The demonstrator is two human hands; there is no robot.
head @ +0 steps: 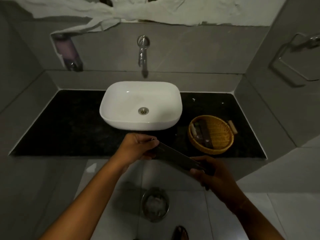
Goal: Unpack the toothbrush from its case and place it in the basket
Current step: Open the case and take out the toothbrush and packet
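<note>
I see both hands in front of me, holding one long, flat, dark toothbrush case (174, 157) between them, in the air just before the front edge of the black stone tabletop (69, 129). My left hand (136, 146) is closed around the far end of the case, with the fingers curled over its top and the thumb under it. My right hand (213, 175) is closed around the near end, the fingers wrapped on it from the side. The case lies slanted, from upper left to lower right, and it looks shut; the toothbrush itself I cannot see. The round woven yellow basket (223, 148) stands on the tabletop at the right, near the white oval ceramic sink (121, 116) but apart from it, and beyond my right hand. Inside the basket, against its left wall, lie some dark flat packets (202, 134); what they are I cannot tell. A chrome tap (143, 54) comes out of the grey wall above the sink. On the pale tiled floor below my arms there is a round metal bin (155, 204).
</note>
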